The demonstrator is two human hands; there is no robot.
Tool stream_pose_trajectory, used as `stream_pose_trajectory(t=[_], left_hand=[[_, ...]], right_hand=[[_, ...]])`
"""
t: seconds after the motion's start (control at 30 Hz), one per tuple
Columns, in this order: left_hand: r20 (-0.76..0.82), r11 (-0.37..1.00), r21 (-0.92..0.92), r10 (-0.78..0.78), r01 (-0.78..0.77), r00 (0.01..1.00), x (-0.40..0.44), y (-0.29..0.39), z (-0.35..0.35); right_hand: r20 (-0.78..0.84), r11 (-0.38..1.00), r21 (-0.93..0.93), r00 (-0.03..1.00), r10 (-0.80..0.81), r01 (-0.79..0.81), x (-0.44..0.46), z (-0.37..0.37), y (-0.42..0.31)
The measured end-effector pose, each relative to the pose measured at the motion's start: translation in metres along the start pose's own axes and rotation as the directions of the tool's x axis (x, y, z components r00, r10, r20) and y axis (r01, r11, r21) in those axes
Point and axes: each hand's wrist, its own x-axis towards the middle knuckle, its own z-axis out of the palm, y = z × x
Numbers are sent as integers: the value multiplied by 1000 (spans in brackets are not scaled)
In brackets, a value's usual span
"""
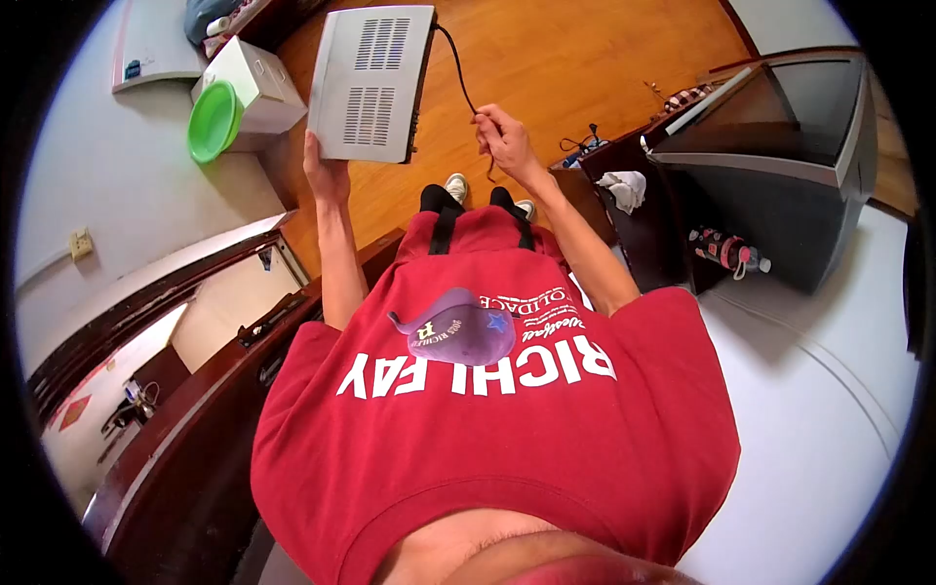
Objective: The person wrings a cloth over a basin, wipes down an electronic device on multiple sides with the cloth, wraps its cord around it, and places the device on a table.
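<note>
A flat silver box with two sets of vent slots, like a set-top box (374,83), is held up in front of me. My left hand (327,168) grips its near lower corner, with the thumb along the edge and the other fingers mostly hidden. A black cord (454,60) runs from the box's far right corner down to my right hand (504,138). The fingers of that hand are closed around the cord, and a short end hangs below them. Box and right hand are apart, joined only by the cord.
A dark cabinet (624,210) on the right bears a large television (770,146), a white cloth (622,190) and a bottle (726,250). Cables (585,144) lie beside it. At left, a green basin (214,122) leans on a white box (261,88). Wooden flooring (565,49) lies ahead.
</note>
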Motion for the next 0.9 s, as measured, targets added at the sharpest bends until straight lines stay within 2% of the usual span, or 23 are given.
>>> stream_pose_trajectory(t=[0.03,0.1,0.13,0.17,0.23,0.27,0.3,0.33,0.37,0.4,0.43,0.5,0.53,0.57,0.6,0.63,0.67,0.7,0.73,0.77,0.8,0.83,0.9], left_hand=[[-10,1000,-3,6,-6,1000,3,-4,-6],[-139,998,37,-43,49,989,12,-14,-16],[-182,998,7,-55,57,982,11,-18,-13],[-182,998,5,-57,58,982,15,-25,-17],[-261,970,-227,-142,82,955,28,-44,-25],[-336,980,-179,-148,91,930,32,-52,-24],[-336,979,-182,-150,92,930,34,-53,-16],[-393,985,-149,-142,89,908,34,-51,-6],[-448,989,-114,-133,91,884,35,-51,0],[-479,991,-120,-110,59,871,41,-48,2],[-476,990,-121,-116,66,872,40,-42,0],[-388,995,91,67,-34,919,45,-24,4],[-443,988,106,146,-110,885,53,-17,1],[-443,989,105,144,-109,885,57,-7,-3],[-392,893,429,319,-136,863,59,3,-8],[-286,694,705,468,-147,836,63,13,-17],[-188,523,821,625,-228,758,79,12,-36],[-191,521,823,629,-226,754,79,17,-33],[-113,423,880,630,-217,768,78,24,-21],[-36,319,924,619,-209,785,75,28,-12],[-7,282,942,561,-183,828,77,27,-8],[-9,283,942,562,-182,827,75,24,-4],[188,366,870,372,-330,909,73,19,5]], right_hand=[[12,1000,-2,1000,1,-1,-2,2,-2],[4,992,122,1000,23,-23,-6,6,-7],[5,993,119,1000,25,-26,-7,10,-10],[-9,997,66,999,36,-35,-8,13,-12],[-26,999,12,998,50,-49,-12,19,-17],[-28,996,-90,1000,-14,12,-14,21,-19],[-23,979,-191,996,-81,75,-16,21,-22],[-23,978,-194,997,-79,73,-19,22,-28],[24,959,-283,999,-22,28,-23,22,-34],[63,928,-372,997,37,-11,-26,23,-38],[55,927,-374,998,40,-17,-32,22,-32],[142,927,-364,977,156,-95,-44,15,-5],[169,893,-451,983,68,15,-51,9,13],[169,892,-452,983,70,14,-56,1,23],[178,850,-526,975,132,-19,-60,-7,31],[183,801,-597,964,193,-47,-60,-9,31],[188,802,-596,963,193,-44,-59,-8,33],[320,779,-603,946,40,171,-55,-5,30],[451,721,-579,886,-106,380,-50,-2,21],[456,723,-575,884,-105,382,-46,6,12],[526,666,-587,842,-118,460,-38,21,-10],[594,604,-590,795,-125,536,-28,33,-33],[645,532,-553,734,-213,641,3,46,-78]])
